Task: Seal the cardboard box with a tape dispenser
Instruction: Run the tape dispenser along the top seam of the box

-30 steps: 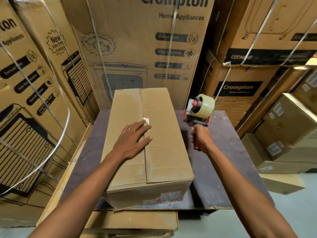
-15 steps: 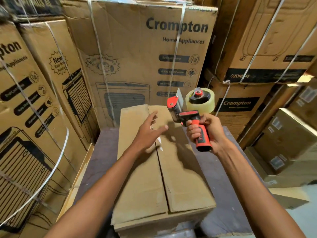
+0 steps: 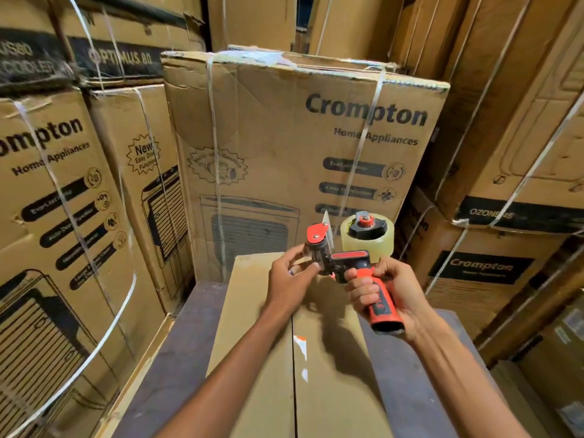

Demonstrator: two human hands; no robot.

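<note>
A plain cardboard box [image 3: 252, 358] lies flaps closed on a dark table [image 3: 177, 358], its centre seam running toward me. Above its far end my right hand [image 3: 384, 294] grips the red handle of a tape dispenser [image 3: 344, 257] that carries a roll of clear tape [image 3: 368, 238]. My left hand [image 3: 289, 276] pinches at the dispenser's front roller, where the tape end comes out. Both hands are lifted off the box.
Tall strapped Crompton appliance cartons [image 3: 300, 153] wall in the table at the back, with more stacked on the left [image 3: 63, 216] and right [image 3: 493, 248]. Smaller boxes [image 3: 556, 358] sit low at the right. A flat cardboard sheet [image 3: 139, 358] lies along the table's left edge.
My left hand left the box top and rose to the dispenser's front. My right hand brought the dispenser in over the box and turned it sideways. The view tilted up.
</note>
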